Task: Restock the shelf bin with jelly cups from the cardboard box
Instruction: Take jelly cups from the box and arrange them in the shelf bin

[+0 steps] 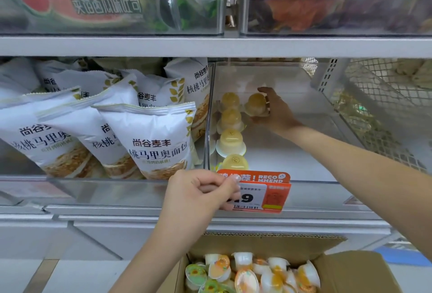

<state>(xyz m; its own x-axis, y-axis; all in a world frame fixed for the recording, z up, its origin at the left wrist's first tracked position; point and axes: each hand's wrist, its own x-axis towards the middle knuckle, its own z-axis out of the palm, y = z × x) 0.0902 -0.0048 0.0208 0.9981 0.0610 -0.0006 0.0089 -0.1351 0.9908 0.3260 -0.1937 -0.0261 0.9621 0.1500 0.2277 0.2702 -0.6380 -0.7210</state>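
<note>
**Setting a jelly cup at the back of the bin**

My right hand (272, 107) reaches deep into the clear shelf bin (268, 182), fingers curled round a yellow jelly cup (256, 103), placing it beside the row of cups (231, 126) just left of it. My left hand (201, 195) pinches the bin's front edge by the price tag (259, 195), probably to steady it. The cardboard box (350, 271), below both hands, holds plenty more.

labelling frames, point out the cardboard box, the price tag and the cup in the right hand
cardboard box (350, 271): head view, bare right flap
price tag (268, 195): head view, orange front face
cup (256, 103): head view, yellow dome
</note>
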